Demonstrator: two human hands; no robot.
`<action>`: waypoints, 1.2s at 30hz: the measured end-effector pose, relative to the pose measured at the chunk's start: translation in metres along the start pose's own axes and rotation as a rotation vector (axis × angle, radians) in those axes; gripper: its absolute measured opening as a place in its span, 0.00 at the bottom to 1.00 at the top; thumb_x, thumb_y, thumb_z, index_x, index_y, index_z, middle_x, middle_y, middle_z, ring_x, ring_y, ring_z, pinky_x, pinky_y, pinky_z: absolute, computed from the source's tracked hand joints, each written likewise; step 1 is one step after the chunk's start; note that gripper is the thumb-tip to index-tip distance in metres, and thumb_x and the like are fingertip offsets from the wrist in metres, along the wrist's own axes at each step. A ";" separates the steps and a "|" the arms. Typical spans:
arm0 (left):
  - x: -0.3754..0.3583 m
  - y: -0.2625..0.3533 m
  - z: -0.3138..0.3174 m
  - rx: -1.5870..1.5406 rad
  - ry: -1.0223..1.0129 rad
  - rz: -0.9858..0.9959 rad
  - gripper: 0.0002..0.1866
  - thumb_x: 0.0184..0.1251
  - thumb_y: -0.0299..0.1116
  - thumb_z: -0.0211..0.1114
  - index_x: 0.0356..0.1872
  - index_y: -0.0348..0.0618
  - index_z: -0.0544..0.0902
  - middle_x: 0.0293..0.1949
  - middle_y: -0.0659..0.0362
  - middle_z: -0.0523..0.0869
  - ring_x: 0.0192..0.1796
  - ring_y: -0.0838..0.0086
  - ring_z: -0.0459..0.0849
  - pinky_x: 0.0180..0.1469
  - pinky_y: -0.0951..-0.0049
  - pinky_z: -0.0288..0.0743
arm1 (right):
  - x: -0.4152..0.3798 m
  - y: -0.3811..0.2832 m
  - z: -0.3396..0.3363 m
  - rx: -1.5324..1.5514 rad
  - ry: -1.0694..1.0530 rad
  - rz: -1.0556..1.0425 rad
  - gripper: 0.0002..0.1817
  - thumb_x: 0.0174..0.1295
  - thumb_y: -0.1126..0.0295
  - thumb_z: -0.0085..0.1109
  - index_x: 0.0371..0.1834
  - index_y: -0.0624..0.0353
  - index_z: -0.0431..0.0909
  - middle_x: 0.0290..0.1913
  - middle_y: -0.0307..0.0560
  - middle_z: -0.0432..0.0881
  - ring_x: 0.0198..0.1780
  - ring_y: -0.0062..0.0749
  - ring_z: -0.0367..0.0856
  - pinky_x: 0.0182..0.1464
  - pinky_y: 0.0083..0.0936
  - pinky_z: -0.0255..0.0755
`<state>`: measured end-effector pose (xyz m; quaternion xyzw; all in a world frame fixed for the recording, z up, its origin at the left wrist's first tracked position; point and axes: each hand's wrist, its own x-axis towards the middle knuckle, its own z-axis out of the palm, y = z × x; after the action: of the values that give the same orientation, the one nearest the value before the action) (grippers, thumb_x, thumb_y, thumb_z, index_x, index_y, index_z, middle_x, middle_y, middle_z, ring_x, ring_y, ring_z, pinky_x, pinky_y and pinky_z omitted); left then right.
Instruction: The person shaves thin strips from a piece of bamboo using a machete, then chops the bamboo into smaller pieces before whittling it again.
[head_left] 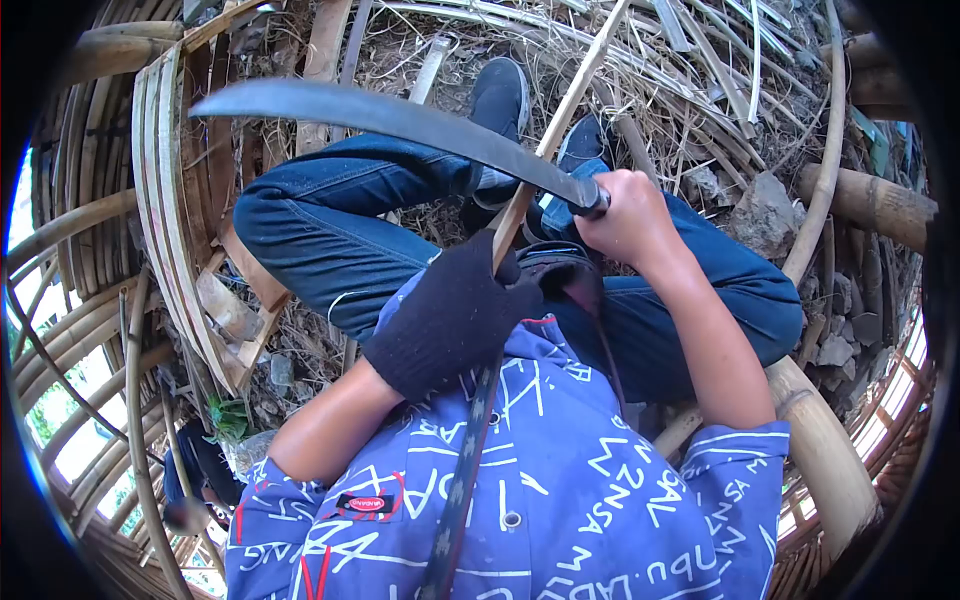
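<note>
My right hand (628, 218), bare, is closed round the handle of a machete (400, 118). Its long curved blade points left across the view and crosses over a split bamboo strip (572, 110). In a black knit glove, my left hand (455, 312) grips that strip near its lower end, close to my waist. The strip slants up and right from the glove, away from my body. From beneath the glove a dark, spotted band (462, 470) runs down over my blue shirt. A brown sheath-like piece (578, 285) lies at my waist between the hands.
My crossed legs in jeans (330, 215) surround the work. Cut bamboo strips (165, 200) stand bundled at left. Shavings (680, 90) cover the ground ahead. Rocks (765, 215) and thick bamboo poles (830, 460) lie at right. Another person (190, 470) shows at lower left.
</note>
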<state>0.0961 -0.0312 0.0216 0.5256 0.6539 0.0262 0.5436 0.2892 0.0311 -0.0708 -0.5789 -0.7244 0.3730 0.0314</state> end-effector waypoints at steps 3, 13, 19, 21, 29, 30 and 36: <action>0.002 0.001 -0.008 0.029 0.004 0.041 0.16 0.54 0.37 0.64 0.31 0.31 0.74 0.23 0.41 0.80 0.29 0.48 0.82 0.31 0.57 0.73 | 0.011 0.006 0.007 -0.043 0.070 -0.066 0.07 0.43 0.68 0.60 0.20 0.61 0.80 0.24 0.60 0.80 0.31 0.56 0.81 0.37 0.43 0.76; 0.003 -0.004 -0.006 -0.006 -0.035 0.002 0.19 0.55 0.40 0.66 0.31 0.31 0.75 0.24 0.43 0.81 0.30 0.50 0.82 0.33 0.59 0.73 | 0.024 0.024 -0.017 0.017 0.165 0.124 0.13 0.47 0.63 0.63 0.26 0.64 0.80 0.27 0.60 0.82 0.31 0.53 0.83 0.36 0.40 0.76; 0.007 -0.013 -0.006 -0.124 0.050 0.115 0.21 0.53 0.43 0.71 0.23 0.36 0.72 0.17 0.55 0.73 0.21 0.73 0.70 0.25 0.66 0.65 | -0.031 -0.019 -0.016 0.281 0.048 -0.138 0.20 0.59 0.53 0.62 0.35 0.63 0.74 0.22 0.58 0.79 0.27 0.55 0.81 0.28 0.41 0.71; 0.008 -0.015 -0.008 -0.072 -0.011 0.099 0.20 0.53 0.42 0.71 0.27 0.35 0.74 0.19 0.56 0.74 0.23 0.74 0.71 0.27 0.67 0.66 | -0.044 -0.018 -0.007 0.292 0.034 -0.209 0.19 0.61 0.55 0.60 0.35 0.62 0.75 0.22 0.57 0.78 0.27 0.54 0.80 0.27 0.39 0.70; 0.004 -0.015 -0.007 -0.098 -0.019 0.063 0.21 0.53 0.42 0.70 0.36 0.34 0.75 0.22 0.56 0.75 0.26 0.75 0.73 0.29 0.70 0.69 | -0.039 -0.001 -0.002 0.267 -0.017 -0.385 0.21 0.55 0.52 0.64 0.35 0.62 0.76 0.21 0.55 0.78 0.26 0.53 0.79 0.26 0.38 0.70; 0.003 -0.015 -0.006 -0.100 0.004 0.065 0.20 0.52 0.42 0.71 0.33 0.35 0.76 0.21 0.57 0.75 0.25 0.75 0.73 0.29 0.70 0.69 | -0.035 0.003 -0.005 0.232 -0.042 -0.363 0.21 0.55 0.52 0.65 0.34 0.61 0.76 0.21 0.56 0.78 0.27 0.54 0.79 0.27 0.38 0.70; -0.009 0.000 -0.007 -0.017 -0.036 -0.077 0.19 0.50 0.40 0.72 0.23 0.36 0.72 0.17 0.56 0.74 0.22 0.74 0.73 0.28 0.69 0.69 | 0.026 0.073 -0.025 0.367 0.043 0.041 0.30 0.66 0.43 0.49 0.28 0.64 0.77 0.15 0.39 0.70 0.20 0.22 0.69 0.23 0.27 0.64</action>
<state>0.0894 -0.0342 0.0307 0.4957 0.6636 0.0013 0.5603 0.3521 0.0701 -0.1045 -0.5858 -0.6314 0.4871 0.1444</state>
